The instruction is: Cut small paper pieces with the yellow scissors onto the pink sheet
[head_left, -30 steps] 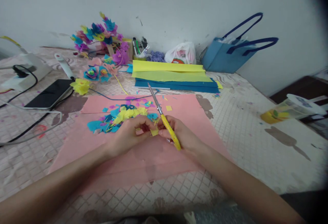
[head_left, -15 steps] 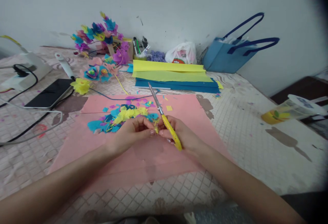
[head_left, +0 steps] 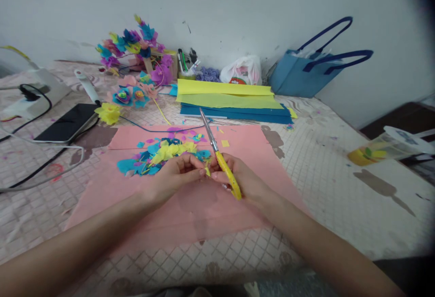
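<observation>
Yellow-handled scissors sat in the right hand, fingers closed around the handle area, blades together and pointing away from the person, angled slightly left. Left hand had thumb and fingers pinched on a small yellow paper piece, right at the gap between the two hands. Right thumb and fingertip were also up against that piece; piece is tiny and soft in the view, so it looked folded or twisted, can't swear to it.

Both hands were over a pink sheet lying on the cloth-covered surface. Just beyond the left hand, on the sheet: a pile of cut paper bits, yellow on top, blue and purple around. One loose yellow square lay right of the scissor blades, apart from the pile. Blue wire ran along the far edge of the sheet, one end near the yellow paper flower.

Behind the pink sheet: yellow sheets lay partly over dark blue sheets. Left side had a phone, dark screen up, near a white power strip. Bunch of paper flowers stood back left, blue bag back right, clear lidded cup far right.
</observation>
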Available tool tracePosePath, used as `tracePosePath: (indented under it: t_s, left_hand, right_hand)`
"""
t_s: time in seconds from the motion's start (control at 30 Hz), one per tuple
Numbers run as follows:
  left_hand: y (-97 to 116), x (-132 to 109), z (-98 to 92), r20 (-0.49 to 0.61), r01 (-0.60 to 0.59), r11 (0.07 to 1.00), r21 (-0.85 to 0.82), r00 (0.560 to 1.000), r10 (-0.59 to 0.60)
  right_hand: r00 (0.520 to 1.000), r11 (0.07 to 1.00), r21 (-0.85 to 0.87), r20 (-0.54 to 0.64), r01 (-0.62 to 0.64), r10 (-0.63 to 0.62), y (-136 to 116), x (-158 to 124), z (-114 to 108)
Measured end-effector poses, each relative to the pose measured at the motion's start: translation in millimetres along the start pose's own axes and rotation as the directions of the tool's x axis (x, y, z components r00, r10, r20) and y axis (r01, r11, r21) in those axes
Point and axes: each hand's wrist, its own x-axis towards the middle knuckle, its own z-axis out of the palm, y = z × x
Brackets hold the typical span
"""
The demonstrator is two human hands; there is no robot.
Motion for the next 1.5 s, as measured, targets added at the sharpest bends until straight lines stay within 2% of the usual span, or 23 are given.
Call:
tracePosePath:
  t_s: [0.3,0.6,0.8,0.97,1.2,1.5]
  left_hand:
    - [-2.0,0.1,1.1,-0.016,0.017,0.998,-0.06,1.0,-0.018]
    - [-2.2,0.2,1.1,-0.01,-0.013,1.0,-0.004,1.0,0.013]
    - [-1.6,-0.2,1.3,0.013,-0.043,0.999,-0.001,0.999,0.043]
    - [-1.0,-1.5,3.1,0.021,-0.049,0.999,0.017,0.999,0.049]
    - [-2.4,-3.0,5.6,0.008,-0.101,0.993,0.057,0.995,0.101]
    - [-2.1,-3.5,5.8,0.032,-0.095,0.993,0.069,0.995,0.093]
  right_hand:
    - [0.999,1.0,-0.027,-0.051,0.006,-0.007,-1.7,0.5,0.5]
    - [0.996,0.999,0.001,-0.067,0.054,-0.054,2.6,2.1,0.3]
    - [0.997,0.999,-0.003,-0.068,0.036,-0.036,1.6,1.6,1.4]
    - [0.993,0.995,-0.002,-0.064,0.096,-0.096,6.1,3.1,0.2]
    - [0.974,0.973,-0.086,-0.053,0.215,-0.22,14.6,5.3,-1.7]
    - [0.978,0.975,-0.092,-0.032,0.204,-0.208,14.5,4.7,-0.9]
